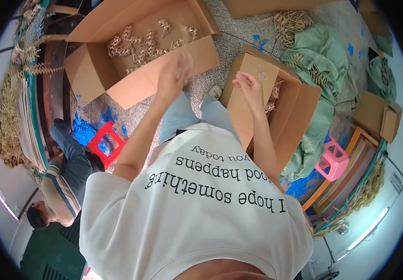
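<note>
My left hand [175,77] is smeared by motion over the near flap of a large open cardboard box [89,70]. Its fingers are too blurred to read, and a faint pale streak shows above them. Inside that box lie several bunches of beige, spiky, twisted pieces [150,46]. My right hand [249,86] is raised over a second open cardboard box [299,112], with thumb and fingers pinched together. What they hold, if anything, is too small to make out. Just beyond the fingertips is a small grey thing [260,72]. More twisted pieces [272,98] show inside this second box.
Green sacking [320,51] and beige coils [292,25] lie at the right. Blue scraps [87,126] litter the speckled floor. A red stool [110,142] and a seated person [63,182] are at the left; a pink stool [333,158] stands at the right.
</note>
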`<move>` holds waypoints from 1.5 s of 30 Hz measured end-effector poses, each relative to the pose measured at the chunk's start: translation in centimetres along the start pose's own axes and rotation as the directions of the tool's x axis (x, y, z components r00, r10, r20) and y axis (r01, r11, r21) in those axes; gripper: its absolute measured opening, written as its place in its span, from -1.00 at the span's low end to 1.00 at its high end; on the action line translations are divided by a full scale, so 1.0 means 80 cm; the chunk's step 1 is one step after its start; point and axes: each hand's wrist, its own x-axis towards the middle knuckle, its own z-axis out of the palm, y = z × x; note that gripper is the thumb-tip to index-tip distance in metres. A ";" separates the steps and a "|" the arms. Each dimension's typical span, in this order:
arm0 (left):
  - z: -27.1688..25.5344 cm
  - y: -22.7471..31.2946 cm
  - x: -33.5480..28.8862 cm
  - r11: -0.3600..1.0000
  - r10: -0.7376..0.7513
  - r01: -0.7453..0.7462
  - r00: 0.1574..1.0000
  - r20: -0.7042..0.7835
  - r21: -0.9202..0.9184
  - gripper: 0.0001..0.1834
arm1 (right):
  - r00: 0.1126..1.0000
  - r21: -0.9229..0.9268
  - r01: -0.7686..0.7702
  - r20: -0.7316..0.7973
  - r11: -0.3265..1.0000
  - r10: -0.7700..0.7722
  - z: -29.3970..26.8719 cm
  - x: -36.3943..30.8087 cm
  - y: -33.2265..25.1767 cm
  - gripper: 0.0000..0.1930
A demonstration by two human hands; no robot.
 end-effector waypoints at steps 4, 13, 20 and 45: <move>-0.026 -0.030 0.046 0.964 0.242 -0.208 0.945 -0.221 0.163 -0.67 | 0.994 -0.071 -0.058 0.089 0.996 0.065 0.035 0.017 0.023 -0.73; -0.043 -0.150 -0.041 0.999 -0.053 0.029 0.568 0.822 0.044 -0.61 | 0.963 -0.281 -0.156 0.170 0.947 0.209 0.155 0.049 0.071 -0.76; -0.104 -0.269 -0.030 0.971 -0.236 0.175 0.580 0.780 0.163 -0.66 | 0.879 -0.525 -0.170 0.303 0.834 0.369 0.237 0.099 0.106 -0.76; 0.028 -0.374 -0.138 0.182 -0.957 0.975 0.146 0.251 0.126 -0.18 | 0.417 -0.431 0.902 0.850 -0.029 0.322 0.777 0.620 0.518 -0.73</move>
